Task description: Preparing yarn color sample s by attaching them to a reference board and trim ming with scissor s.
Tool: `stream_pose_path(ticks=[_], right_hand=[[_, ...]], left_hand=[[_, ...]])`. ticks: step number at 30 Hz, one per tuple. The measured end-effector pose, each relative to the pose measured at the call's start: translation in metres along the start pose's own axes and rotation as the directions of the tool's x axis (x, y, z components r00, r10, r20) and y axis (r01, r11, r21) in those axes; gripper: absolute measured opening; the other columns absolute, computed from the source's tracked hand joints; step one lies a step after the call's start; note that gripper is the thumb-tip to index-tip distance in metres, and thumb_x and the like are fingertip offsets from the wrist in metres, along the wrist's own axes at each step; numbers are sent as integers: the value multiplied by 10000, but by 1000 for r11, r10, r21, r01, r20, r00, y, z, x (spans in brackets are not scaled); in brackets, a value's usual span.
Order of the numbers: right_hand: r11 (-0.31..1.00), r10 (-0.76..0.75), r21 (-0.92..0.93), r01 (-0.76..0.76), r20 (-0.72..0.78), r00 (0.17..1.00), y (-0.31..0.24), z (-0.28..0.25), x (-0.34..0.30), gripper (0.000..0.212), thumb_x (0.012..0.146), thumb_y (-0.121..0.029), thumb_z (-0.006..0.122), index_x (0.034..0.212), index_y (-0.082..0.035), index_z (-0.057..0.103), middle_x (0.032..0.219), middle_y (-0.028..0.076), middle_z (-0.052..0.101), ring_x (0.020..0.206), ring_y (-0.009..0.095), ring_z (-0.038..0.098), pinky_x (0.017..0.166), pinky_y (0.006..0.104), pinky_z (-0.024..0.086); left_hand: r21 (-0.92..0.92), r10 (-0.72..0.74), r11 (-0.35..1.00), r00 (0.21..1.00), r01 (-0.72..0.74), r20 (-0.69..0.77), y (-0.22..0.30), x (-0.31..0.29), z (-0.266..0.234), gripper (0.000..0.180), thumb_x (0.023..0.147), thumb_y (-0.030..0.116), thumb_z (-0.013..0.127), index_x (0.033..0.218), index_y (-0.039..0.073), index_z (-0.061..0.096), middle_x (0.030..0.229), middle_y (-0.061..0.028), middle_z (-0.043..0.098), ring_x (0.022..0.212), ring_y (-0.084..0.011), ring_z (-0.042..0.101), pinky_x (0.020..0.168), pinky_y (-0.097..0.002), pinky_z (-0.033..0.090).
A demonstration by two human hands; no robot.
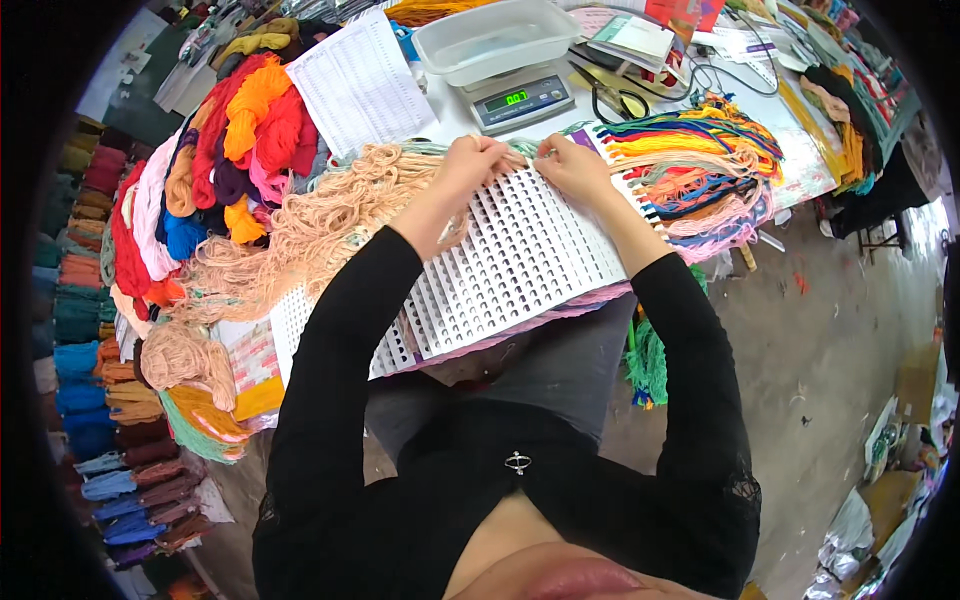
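A white card (520, 245) punched with rows of holes lies tilted across the table's near edge, over my lap. My left hand (470, 168) is closed in a pinch on peach yarn at the card's far edge. My right hand (578, 170) also pinches at that edge, just right of the left; what its fingertips hold is too small to make out. Loose peach yarn (340, 215) is heaped left of the card and reaches under my left wrist. Multicoloured yarn strands (700, 150) are strung along the card's right side and fan outward.
Beyond my hands sits a digital scale (520, 103) bearing a clear plastic tub (495, 45). Scissors (618, 102) lie to its right, a printed sheet (362, 85) to its left. Bright yarn skeins (262, 115) pile up at far left; more yarn bundles (90, 360) fill racks beside the table.
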State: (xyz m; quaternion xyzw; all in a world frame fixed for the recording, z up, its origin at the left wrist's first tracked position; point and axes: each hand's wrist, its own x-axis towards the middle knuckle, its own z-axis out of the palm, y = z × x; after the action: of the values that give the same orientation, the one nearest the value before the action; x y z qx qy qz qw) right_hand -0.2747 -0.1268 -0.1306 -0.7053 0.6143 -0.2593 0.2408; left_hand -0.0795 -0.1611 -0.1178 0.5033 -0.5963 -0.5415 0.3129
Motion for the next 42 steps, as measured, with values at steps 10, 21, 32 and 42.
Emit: stream_pose_path(ticks=[10,21,32,42], right_hand=[[997,-52,54,62,-173,984,-3,4,-13,210,841,-268,534,1000,-131,552,820,122,654,768,322,622,653,414,457],[923,-385,-161,351,-324,864,6,22,-7,120,819,-190,547,921,-132,572,811,79,557,729,308,591,627,422,459],[952,-291,-178,250,-269,918,1,18,-10,139,828,-216,539,900,-101,569,865,61,584,741,285,607,616,402,477],[995,-43,68,70,-339,940,4,20,-9,206,790,-235,569,884,-62,507,854,136,554,743,348,570,638,446,443]], left_hand=[[-713,158,678,912,179,379,58,-32,-36,320,917,113,498,1227,35,473,791,-32,569,462,18,391,336,-103,246],[294,304,910,953,-293,10,18,-5,14,169,917,187,502,896,48,595,623,13,529,509,-28,420,448,-180,329],[-58,228,953,832,-297,-506,97,-80,-93,232,903,191,535,989,-3,628,1070,-118,616,527,-28,493,411,-164,314],[713,540,573,840,-404,42,13,-28,30,148,833,193,565,867,69,639,1070,-90,507,875,-294,573,758,-391,435]])
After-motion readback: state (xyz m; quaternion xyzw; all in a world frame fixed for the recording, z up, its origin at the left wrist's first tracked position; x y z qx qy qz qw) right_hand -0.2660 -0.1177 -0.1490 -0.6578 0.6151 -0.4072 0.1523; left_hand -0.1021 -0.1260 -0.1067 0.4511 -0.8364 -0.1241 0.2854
